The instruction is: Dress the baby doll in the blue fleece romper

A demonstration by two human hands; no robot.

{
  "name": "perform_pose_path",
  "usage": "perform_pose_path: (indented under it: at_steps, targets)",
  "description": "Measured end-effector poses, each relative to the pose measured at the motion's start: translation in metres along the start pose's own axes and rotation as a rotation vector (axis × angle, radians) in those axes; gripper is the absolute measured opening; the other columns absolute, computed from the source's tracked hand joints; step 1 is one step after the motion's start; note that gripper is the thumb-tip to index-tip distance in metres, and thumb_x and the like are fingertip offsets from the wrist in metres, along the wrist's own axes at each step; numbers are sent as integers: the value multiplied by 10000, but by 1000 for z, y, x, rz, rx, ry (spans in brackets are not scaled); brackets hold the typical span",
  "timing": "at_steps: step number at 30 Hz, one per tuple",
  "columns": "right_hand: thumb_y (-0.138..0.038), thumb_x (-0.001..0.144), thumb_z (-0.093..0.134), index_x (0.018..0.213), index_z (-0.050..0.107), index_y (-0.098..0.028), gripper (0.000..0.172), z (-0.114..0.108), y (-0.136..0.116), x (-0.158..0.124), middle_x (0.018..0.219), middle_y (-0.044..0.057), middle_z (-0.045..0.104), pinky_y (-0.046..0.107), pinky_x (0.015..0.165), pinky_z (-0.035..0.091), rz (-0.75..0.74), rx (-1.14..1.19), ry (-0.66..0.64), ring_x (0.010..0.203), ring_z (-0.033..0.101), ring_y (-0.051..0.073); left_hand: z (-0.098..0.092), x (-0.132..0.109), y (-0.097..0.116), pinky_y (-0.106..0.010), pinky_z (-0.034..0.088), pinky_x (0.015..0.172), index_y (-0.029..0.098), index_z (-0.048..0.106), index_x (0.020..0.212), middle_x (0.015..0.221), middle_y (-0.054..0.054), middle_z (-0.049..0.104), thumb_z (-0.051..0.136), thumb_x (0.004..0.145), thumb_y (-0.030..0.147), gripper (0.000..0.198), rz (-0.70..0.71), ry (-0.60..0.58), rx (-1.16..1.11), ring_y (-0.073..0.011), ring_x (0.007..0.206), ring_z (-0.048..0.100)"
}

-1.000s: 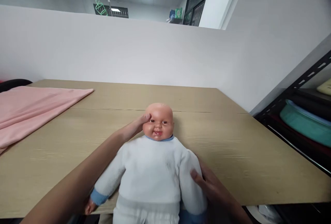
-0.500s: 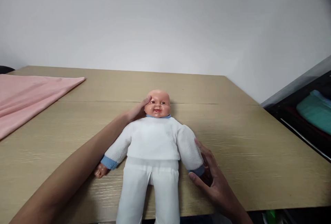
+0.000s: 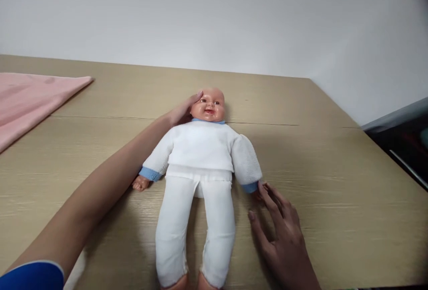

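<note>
A baby doll (image 3: 199, 147) lies on its back on the wooden table, head away from me, in a white fleece top with blue cuffs and white trousers. My left hand (image 3: 183, 109) cups the side and underside of the doll's head (image 3: 209, 105); the thumb shows on its temple and the other fingers are hidden behind it. My right hand (image 3: 284, 227) is beside the doll's arm on the right, its fingers apart. The index fingertip is at the blue cuff (image 3: 250, 188), and the doll's small hand there is mostly hidden.
A pink cloth (image 3: 36, 98) lies flat at the table's left side. The table (image 3: 334, 183) meets a plain pale wall (image 3: 200, 18) at the back. Past the right edge stands something dark (image 3: 401, 142). A seam runs across the tabletop.
My view has tilted down, so the doll sits higher and its feet show. My right hand has slid off the doll's sleeve, down towards me. The left hand keeps its hold on the head.
</note>
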State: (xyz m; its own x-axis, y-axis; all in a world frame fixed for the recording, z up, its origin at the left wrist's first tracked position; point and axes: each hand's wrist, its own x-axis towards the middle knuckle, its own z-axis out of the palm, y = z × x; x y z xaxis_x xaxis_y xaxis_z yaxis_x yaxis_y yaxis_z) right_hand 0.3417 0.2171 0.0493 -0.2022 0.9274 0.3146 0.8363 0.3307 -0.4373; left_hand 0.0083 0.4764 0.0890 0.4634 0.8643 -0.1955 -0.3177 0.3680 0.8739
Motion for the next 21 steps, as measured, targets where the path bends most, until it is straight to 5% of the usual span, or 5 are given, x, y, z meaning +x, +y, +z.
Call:
perform_pose_path:
  at_steps: [9, 21]
  targets:
    - [-334, 1083, 569, 1688, 366, -343, 638, -2, -4, 2, 1619, 137, 513, 614, 1139, 493, 44, -37, -30, 1437, 539, 378, -14, 37, 18, -542, 520, 1216, 137, 769, 1340, 1323, -149, 808, 589, 1001, 730, 707, 87, 22, 19, -430, 1418, 645]
    - [-370, 1036, 626, 1662, 420, -333, 659, 9, 24, -11, 1592, 120, 573, 569, 1058, 568, -33, -155, -13, 1364, 625, 378, -31, 42, 6, -509, 471, 1282, 152, 748, 1373, 1412, -159, 769, 635, 990, 692, 672, 107, 22, 12, -399, 1444, 632]
